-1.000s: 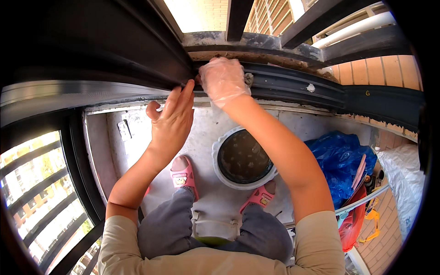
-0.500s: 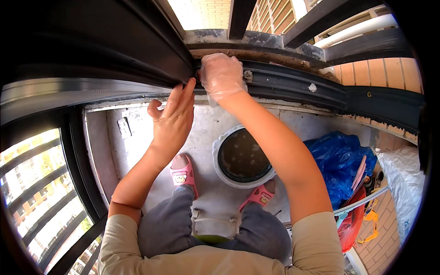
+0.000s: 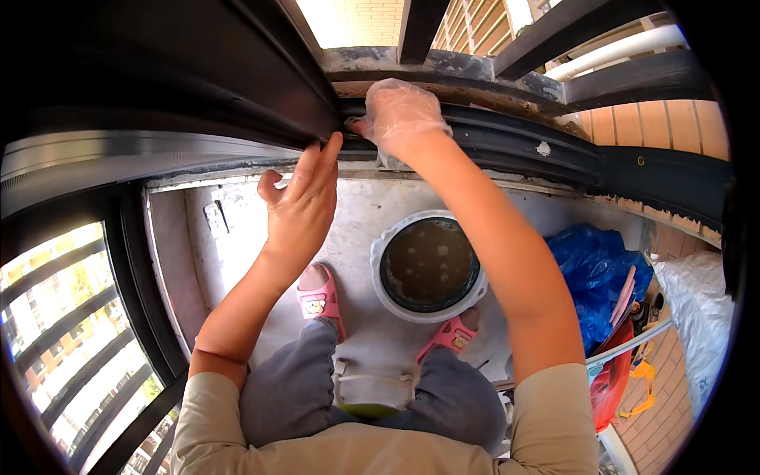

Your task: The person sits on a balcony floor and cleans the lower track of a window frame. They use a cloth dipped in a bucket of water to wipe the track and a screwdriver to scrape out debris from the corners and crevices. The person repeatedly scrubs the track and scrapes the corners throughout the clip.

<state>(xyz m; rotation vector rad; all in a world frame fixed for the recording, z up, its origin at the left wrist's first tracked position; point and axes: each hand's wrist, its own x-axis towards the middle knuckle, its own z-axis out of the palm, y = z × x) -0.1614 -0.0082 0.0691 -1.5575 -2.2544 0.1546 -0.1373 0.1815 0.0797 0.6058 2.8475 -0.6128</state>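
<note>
My right hand (image 3: 400, 115), in a thin clear plastic glove, presses against the dark metal window frame rail (image 3: 507, 142) at the corner where it meets the black frame (image 3: 206, 87) on the left. Its fingers are bunched at that joint; whether something is pinched in them I cannot tell. My bare left hand (image 3: 301, 202) is flat with fingers together, its fingertips touching the underside of the black frame just left of the gloved hand. Below, between my feet in pink slippers (image 3: 318, 297), stands a white bucket (image 3: 388, 281) of dark murky liquid.
A blue plastic bag (image 3: 594, 273) lies to the right on the grey concrete floor (image 3: 356, 214), beside a red object (image 3: 609, 388) and a white sack (image 3: 701, 317). Black railing bars (image 3: 142, 317) run along the left. Brick walls show beyond the upper bars.
My left hand has slid slightly right and up along the frame, fingers closing together. My gloved right hand stays at the corner joint.
</note>
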